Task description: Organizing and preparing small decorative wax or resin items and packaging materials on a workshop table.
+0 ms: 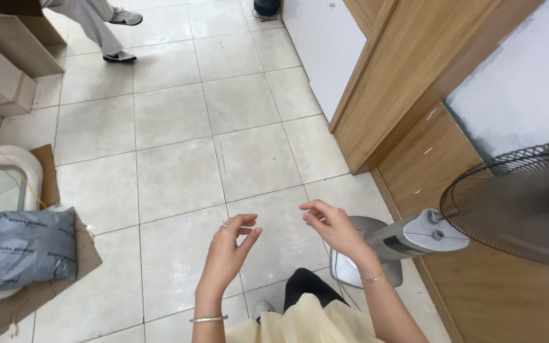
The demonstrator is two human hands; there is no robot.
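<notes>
Two bare hands are seen raised over a pale tiled floor (179,127), viewed from a head-worn camera looking down. The left hand (230,244) is held with its fingers loosely curled and the thumb near the fingertips; a ring is worn on one finger and a thin silver bangle (208,319) on the wrist. The right hand (328,222) is held a little higher, its fingers bent inward, with a fine bracelet (372,279) at the wrist. The hands are kept apart, with a stretch of bare tile between them, and nothing is gripped in either.

Nearest the right hand, a standing fan is set: its grey base (360,251) rests on the floor just behind the wrist, and its dark wire cage (519,203) is seen at the right edge. Wooden panelling (408,95) runs along that side. At the left, a grey plastic package (25,248) is laid on a sheet of brown cardboard (46,286), well apart from the hands. At the top left, another person's legs in light trousers and sports shoes (121,56) are seen on the tiles. Pale yellow clothing (300,321) fills the bottom of the view.
</notes>
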